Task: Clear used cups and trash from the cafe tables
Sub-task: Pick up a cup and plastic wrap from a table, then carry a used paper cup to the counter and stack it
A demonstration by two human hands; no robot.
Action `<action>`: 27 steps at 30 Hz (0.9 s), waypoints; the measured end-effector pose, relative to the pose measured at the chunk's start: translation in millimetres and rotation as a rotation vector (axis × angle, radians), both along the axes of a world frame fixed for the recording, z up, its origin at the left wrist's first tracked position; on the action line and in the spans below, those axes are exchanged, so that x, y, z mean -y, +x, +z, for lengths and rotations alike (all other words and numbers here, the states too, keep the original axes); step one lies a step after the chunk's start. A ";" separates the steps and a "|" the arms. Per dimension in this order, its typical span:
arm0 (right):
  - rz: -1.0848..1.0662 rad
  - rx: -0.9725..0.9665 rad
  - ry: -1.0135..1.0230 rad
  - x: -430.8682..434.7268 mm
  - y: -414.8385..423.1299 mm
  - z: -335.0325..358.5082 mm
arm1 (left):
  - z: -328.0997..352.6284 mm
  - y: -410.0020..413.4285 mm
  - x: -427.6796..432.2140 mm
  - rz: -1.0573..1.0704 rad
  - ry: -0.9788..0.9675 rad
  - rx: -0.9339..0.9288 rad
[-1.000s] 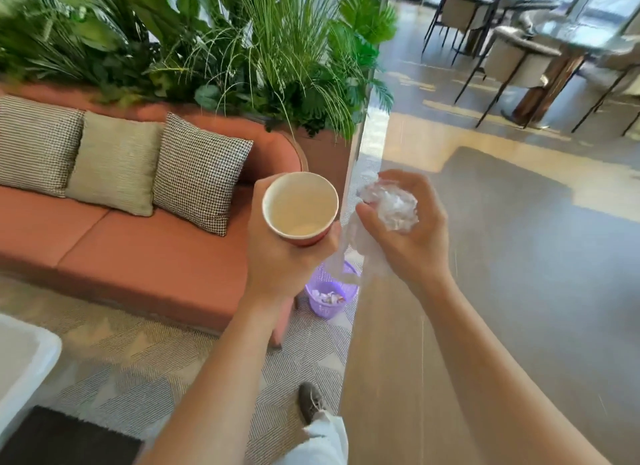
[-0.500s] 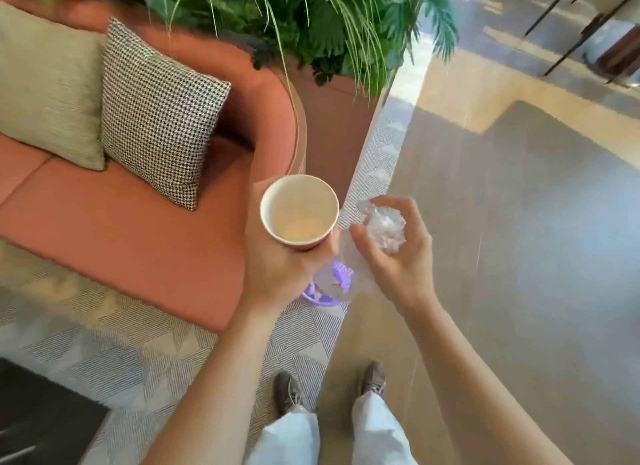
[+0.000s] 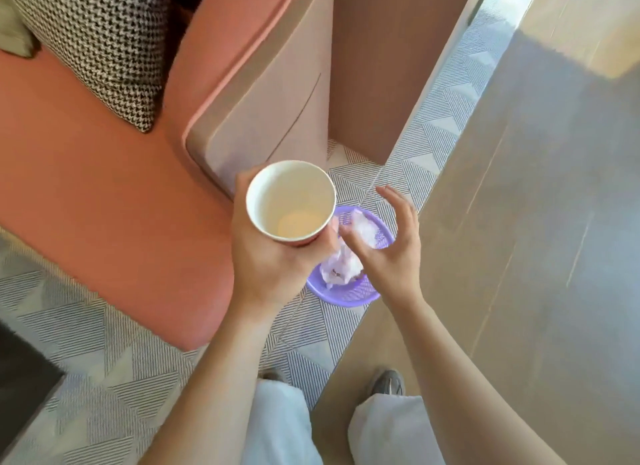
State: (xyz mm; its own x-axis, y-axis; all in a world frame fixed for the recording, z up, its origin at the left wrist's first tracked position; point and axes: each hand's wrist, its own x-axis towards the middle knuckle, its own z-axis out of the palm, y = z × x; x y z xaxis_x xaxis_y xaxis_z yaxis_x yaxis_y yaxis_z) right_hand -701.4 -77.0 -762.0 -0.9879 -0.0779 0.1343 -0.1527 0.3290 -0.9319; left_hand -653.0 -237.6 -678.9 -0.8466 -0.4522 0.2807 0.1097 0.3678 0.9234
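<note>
My left hand grips a red paper cup with a white inside, held upright above the floor. A little pale liquid shows at the cup's bottom. Directly below stands a small purple mesh bin on the floor by the sofa's end. My right hand hovers over the bin with its fingers spread and nothing in it. A crumpled clear plastic wrapper is just under the right fingers, over the bin's mouth. More crumpled trash lies inside the bin.
A salmon sofa with a houndstooth cushion fills the left. A brown planter wall rises behind the bin. Patterned grey carpet meets smooth flooring on the right. My shoes and pale trousers are at the bottom.
I have stepped up to the bin and now look straight down. My right hand, which was gripping the plastic wrapper, has spread its fingers and released it over the bin. The cup stays held.
</note>
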 end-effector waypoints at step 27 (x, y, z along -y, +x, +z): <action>0.905 -0.175 -0.531 118.2 131.3 532.1 | 455.9 232.5 53.8 0.662 -0.145 -0.293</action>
